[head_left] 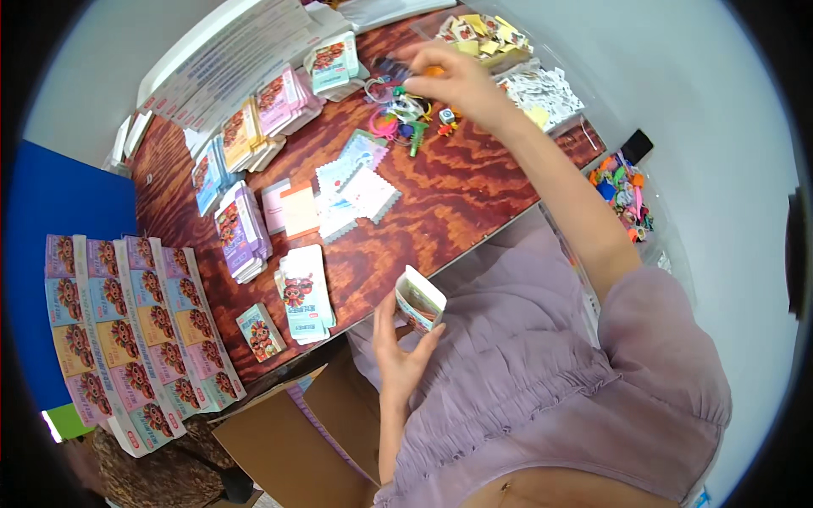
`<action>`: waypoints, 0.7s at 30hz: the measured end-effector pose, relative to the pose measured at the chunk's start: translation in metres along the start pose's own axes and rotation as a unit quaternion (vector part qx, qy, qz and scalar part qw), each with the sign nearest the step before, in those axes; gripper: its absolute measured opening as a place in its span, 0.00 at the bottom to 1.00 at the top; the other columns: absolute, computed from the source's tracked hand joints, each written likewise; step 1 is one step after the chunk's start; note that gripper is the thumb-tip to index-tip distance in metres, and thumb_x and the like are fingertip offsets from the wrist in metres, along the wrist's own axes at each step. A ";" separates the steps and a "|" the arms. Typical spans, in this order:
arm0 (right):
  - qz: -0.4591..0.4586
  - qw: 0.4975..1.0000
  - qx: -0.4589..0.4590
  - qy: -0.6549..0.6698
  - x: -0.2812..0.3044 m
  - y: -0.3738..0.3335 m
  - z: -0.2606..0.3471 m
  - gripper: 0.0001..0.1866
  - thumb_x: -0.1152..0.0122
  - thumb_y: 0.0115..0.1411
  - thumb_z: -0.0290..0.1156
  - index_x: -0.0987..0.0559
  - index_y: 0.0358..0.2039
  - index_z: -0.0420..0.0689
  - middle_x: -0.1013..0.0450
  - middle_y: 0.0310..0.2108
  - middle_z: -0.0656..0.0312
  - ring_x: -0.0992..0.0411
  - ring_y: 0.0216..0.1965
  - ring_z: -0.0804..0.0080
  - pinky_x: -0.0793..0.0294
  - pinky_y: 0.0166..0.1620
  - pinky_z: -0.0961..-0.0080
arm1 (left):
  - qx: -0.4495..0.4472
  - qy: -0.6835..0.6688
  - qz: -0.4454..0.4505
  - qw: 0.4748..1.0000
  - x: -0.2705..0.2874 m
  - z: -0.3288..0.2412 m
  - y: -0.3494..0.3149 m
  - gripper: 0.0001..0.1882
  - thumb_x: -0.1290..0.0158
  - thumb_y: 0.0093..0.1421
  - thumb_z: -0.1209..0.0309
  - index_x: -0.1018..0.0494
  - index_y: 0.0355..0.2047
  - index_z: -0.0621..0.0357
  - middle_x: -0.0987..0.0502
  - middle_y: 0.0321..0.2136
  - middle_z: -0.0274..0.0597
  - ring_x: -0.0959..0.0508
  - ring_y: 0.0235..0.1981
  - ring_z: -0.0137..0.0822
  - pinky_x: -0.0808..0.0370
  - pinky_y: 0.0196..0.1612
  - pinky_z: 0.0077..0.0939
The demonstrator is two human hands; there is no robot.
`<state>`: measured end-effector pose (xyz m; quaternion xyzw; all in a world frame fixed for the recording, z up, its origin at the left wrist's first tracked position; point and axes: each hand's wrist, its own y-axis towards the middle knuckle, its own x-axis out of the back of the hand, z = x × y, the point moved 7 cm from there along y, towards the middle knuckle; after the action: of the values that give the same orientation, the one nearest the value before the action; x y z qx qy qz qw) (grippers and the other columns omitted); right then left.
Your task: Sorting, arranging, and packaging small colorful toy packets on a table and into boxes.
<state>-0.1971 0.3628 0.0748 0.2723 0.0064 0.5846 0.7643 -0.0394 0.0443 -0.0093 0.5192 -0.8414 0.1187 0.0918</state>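
Observation:
Low in front of me, my left hand (401, 357) grips a small open carton (419, 302) by its sides, its top flap standing up. Something flat shows inside it, but I cannot make out what. Over at the far side of the table, my right hand (457, 83) is bent with its fingers closed above a pile of small plastic toys (408, 114). A dark, blurred thing is at its fingertips, too smeared to name. Left of the pile lie several zigzag-edged sachets (360, 193). Flat pale-green cartons (306, 292) lie near the table's front edge.
Stacks of coloured flat cartons (240, 230) run along the table's left. A closed small box (261, 333) and long display boxes (140, 343) are farther left. Trays of yellow-and-white packets (484, 38) and white pieces (542, 93) stand at the right, beside a bag of toys (625, 196). A cardboard box (296, 444) sits below.

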 end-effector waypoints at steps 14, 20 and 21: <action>-0.079 0.957 -0.148 0.236 0.030 -0.119 -0.026 0.06 0.40 0.58 0.25 0.29 0.31 0.43 0.26 0.49 0.54 0.25 0.41 0.75 0.26 0.44 0.78 | -0.030 -0.008 -0.031 0.999 0.014 -0.014 0.018 0.40 0.36 0.43 0.80 0.34 0.60 0.63 0.32 0.53 0.44 0.24 0.48 0.36 0.23 0.51 0.32; -0.054 0.962 -0.214 0.162 0.017 -0.125 -0.038 0.06 0.43 0.59 0.22 0.32 0.32 0.43 0.26 0.46 0.55 0.24 0.38 0.77 0.22 0.37 0.80 | -0.045 0.021 -0.048 0.998 0.014 -0.011 0.023 0.40 0.33 0.45 0.80 0.35 0.60 0.63 0.33 0.53 0.43 0.24 0.47 0.34 0.22 0.50 0.30; -0.058 0.951 -0.241 0.185 0.017 -0.123 -0.041 0.05 0.44 0.59 0.22 0.31 0.34 0.42 0.26 0.45 0.55 0.23 0.36 0.76 0.22 0.36 0.80 | -0.039 0.005 -0.044 0.998 0.013 -0.014 0.025 0.40 0.33 0.45 0.80 0.36 0.60 0.64 0.32 0.52 0.42 0.23 0.46 0.34 0.22 0.50 0.30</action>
<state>-0.0960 0.3739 -0.0067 -0.0337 0.0225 0.5636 0.8250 -0.0669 0.0480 0.0049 0.5511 -0.8213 0.0841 0.1208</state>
